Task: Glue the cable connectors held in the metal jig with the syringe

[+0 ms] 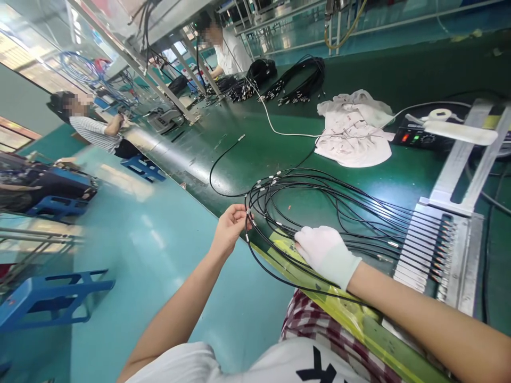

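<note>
A bundle of thin black cables (319, 197) with small metal ends lies looped on the green table (279, 143). My bare left hand (230, 227) is closed in a pinch on the loop's left side at the table's near edge. My right hand (325, 252) wears a white glove and rests, fingers curled, on the cables near the yellow-striped edge. The cables' far ends sit in a metal comb fixture (429, 250) to the right.
A crumpled white cloth (355, 133) and a black control box (417, 138) with lit lamps lie beyond. One loose black cable (223, 159) curls at left. More cable bundles (295, 85) lie far back. Two other people sit farther along; blue stools (56, 300) stand on the floor.
</note>
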`<state>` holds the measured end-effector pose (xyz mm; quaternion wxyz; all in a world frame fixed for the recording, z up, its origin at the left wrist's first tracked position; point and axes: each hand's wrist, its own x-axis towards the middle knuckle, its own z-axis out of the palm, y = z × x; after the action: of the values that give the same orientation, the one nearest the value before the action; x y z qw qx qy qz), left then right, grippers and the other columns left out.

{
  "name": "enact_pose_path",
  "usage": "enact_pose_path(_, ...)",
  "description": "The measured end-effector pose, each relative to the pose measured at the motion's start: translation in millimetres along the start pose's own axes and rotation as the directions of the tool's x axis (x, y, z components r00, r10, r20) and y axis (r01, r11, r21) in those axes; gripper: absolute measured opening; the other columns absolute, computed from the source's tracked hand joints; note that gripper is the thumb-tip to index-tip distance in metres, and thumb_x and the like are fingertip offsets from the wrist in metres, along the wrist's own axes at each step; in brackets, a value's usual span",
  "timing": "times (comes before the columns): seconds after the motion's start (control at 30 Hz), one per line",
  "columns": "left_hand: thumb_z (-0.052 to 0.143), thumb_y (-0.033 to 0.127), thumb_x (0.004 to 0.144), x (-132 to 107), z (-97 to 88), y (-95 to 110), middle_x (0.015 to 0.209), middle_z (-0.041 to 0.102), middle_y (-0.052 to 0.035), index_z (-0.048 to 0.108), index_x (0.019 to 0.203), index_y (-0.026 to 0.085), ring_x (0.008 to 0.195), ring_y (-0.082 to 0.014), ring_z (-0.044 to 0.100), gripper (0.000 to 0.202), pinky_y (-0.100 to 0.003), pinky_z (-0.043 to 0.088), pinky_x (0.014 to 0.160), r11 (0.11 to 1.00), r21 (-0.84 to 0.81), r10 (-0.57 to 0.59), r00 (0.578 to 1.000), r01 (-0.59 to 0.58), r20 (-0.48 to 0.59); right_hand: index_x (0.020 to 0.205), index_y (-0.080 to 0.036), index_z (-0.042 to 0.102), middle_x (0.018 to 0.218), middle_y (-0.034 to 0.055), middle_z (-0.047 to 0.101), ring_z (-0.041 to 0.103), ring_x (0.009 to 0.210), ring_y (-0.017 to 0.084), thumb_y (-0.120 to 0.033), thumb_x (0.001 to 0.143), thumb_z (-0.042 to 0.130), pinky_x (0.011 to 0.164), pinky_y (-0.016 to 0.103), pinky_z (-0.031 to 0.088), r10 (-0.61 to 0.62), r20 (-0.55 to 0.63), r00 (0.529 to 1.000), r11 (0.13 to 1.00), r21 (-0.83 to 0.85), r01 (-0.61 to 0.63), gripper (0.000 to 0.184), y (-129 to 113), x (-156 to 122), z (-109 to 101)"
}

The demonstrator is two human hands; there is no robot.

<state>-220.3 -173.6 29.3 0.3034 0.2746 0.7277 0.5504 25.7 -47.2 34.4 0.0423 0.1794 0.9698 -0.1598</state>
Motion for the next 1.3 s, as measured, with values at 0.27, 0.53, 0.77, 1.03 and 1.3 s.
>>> enact_pose_path(0.27,0.064,0.033,0.075,5.7,-11.3,-5.8,0.079,0.069,-0.0044,0.064,0.096,0.018,0.060,-0.0179,0.063,0.026,-0.030,0.050,0.059,0.989,0.142,-0.051,0.999,0.052,-0.011,0.101,-0.018,0.061,0.098,0.0093,0.068,0.069,0.086,0.022,-0.033,0.105,0.034,0.069,0.030,0.039,0.046,-0.005,0.999,0.997,0.055,-0.045,0.031,-10.0,17.3,2.4)
enact_pose_path(0.53,0.073,0.036,0.079,76.3,-21.4,-10.9,0.085,0.067,-0.0020,0.069,0.091,0.018,0.083,-0.0184,0.062,0.022,-0.026,0.048,0.070,0.944,0.328,0.104,0.980,-0.044,-0.168,0.110,-0.022,0.060,0.104,0.0062,0.069,0.070,0.087,0.021,-0.038,0.105,0.033,0.069,0.029,0.041,0.106,0.029,0.994,0.991,0.080,-0.108,0.031,-5.0,17.3,4.1)
enact_pose_path(0.77,0.063,0.038,0.096,121.4,-12.1,-17.7,0.106,0.066,-0.0058,0.063,0.111,0.013,0.089,-0.0161,0.065,0.028,-0.034,0.058,0.079,0.932,0.350,-0.086,0.996,0.092,-0.033,0.112,-0.022,0.059,0.106,0.0073,0.068,0.071,0.085,0.022,-0.039,0.104,0.036,0.071,0.031,0.044,0.084,0.017,0.996,0.992,0.092,-0.086,0.030,-16.6,34.1,6.1)
enact_pose_path(1.03,0.061,0.038,0.097,141.8,-8.0,-14.0,0.125,0.062,-0.0099,0.059,0.125,0.016,0.107,-0.0215,0.064,0.036,-0.042,0.057,0.091,0.940,0.282,-0.187,0.981,0.192,-0.044,0.112,-0.022,0.061,0.105,0.0070,0.069,0.069,0.093,0.022,-0.041,0.105,0.036,0.079,0.031,0.044,0.067,0.002,0.998,0.988,0.139,-0.067,0.033,-11.1,30.9,9.4)
enact_pose_path(1.3,0.062,0.037,0.097,156.7,-16.0,11.4,0.116,0.064,-0.0083,0.060,0.122,0.015,0.098,-0.0187,0.066,0.034,-0.038,0.059,0.084,0.950,0.210,-0.238,0.971,0.231,0.008,0.122,-0.025,0.063,0.112,0.0056,0.071,0.068,0.103,0.020,-0.044,0.102,0.045,0.090,0.031,0.044,0.059,-0.044,0.997,0.975,0.218,-0.048,0.033,7.3,5.9,-2.8)
